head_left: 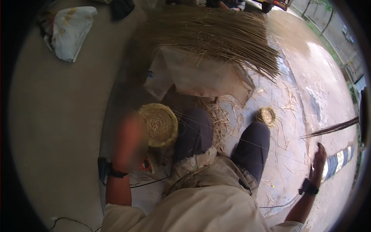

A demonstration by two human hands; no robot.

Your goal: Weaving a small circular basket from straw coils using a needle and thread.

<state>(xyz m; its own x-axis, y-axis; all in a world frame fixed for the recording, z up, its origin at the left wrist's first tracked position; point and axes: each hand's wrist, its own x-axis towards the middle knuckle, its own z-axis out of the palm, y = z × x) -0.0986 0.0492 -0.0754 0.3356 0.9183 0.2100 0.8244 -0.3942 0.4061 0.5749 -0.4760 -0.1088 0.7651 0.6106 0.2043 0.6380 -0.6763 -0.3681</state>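
At centre left, my left hand [130,137], badly blurred, grips the left side of a round, coiled straw basket piece [157,124] beside my left knee [195,129]. Thin pale strands [232,135] stretch from the basket across both legs to my right hand [318,160], out at the far right, which appears pinched on them, though its fingertips are small. A smaller round straw coil [266,115] lies beyond my right knee [251,147].
Ahead lie a straw bundle [220,34], a pale sack [205,77] and straw scraps [222,123]. A white bag [71,33] is upper left. A person [226,4] is near a vehicle wheel [266,7]. Dark bristles [336,125] jut in from the right. Cables [148,183] cross the ground.
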